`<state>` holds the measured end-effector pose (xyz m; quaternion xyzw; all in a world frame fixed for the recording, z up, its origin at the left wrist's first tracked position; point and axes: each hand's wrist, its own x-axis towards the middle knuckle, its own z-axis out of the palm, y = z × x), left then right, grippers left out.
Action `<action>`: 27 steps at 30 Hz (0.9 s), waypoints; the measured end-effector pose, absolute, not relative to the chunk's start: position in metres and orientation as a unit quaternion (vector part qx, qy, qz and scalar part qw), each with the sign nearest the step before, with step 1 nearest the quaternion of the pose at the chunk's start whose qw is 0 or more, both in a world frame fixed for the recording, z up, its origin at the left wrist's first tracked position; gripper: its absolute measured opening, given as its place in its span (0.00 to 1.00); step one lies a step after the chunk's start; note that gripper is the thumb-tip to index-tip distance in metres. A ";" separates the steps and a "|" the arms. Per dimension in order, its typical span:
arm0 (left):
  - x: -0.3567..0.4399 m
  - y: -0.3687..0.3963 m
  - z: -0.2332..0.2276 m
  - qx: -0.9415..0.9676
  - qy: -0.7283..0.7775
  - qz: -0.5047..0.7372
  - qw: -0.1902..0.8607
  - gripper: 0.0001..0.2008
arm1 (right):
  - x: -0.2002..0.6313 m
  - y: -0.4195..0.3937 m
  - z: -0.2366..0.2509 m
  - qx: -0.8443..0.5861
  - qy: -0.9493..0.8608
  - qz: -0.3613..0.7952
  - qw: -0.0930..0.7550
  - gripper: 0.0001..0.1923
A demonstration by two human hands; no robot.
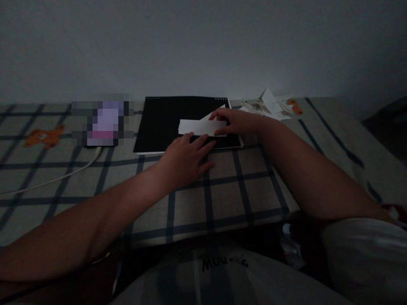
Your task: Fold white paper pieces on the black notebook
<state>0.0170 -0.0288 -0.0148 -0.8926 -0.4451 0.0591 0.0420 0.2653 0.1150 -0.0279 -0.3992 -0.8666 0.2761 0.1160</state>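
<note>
A white piece of paper [193, 126] lies on a black-covered pad [159, 123], with an angled flap rising from its upper right side. My right hand [237, 121] is over the paper's right end. Its fingers are curved and its thumb lies along the lower part, gripping the sheet; the paper beneath the palm is hidden. My left hand [190, 157] rests at the pad's front edge, fingers spread. Its foremost fingertips touch or nearly touch the paper's lower edge, while the other fingers extend over the pad's edge and the cloth.
Cut or folded white paper scraps [270, 103] are heaped right of the pad by the wall. A blurred-out phone [106, 120] with a white cable [76, 171] lies to the left. A checked cloth [222, 192] covers the table, whose front edge is near my body.
</note>
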 end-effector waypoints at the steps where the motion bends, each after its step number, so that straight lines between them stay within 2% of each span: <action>1: 0.017 -0.029 -0.015 -0.893 -0.445 0.058 0.043 0.35 | 0.266 0.115 -0.027 -0.399 -0.867 0.275 0.112 0.35; 12: 0.016 -0.028 -0.015 -0.893 -0.444 0.063 0.046 0.35 | 0.274 0.116 -0.020 -0.387 -0.876 0.279 0.076 0.40; 27: 0.016 -0.015 -0.016 -0.885 -0.461 0.048 0.049 0.43 | 0.280 0.119 -0.015 -0.365 -0.874 0.316 0.050 0.41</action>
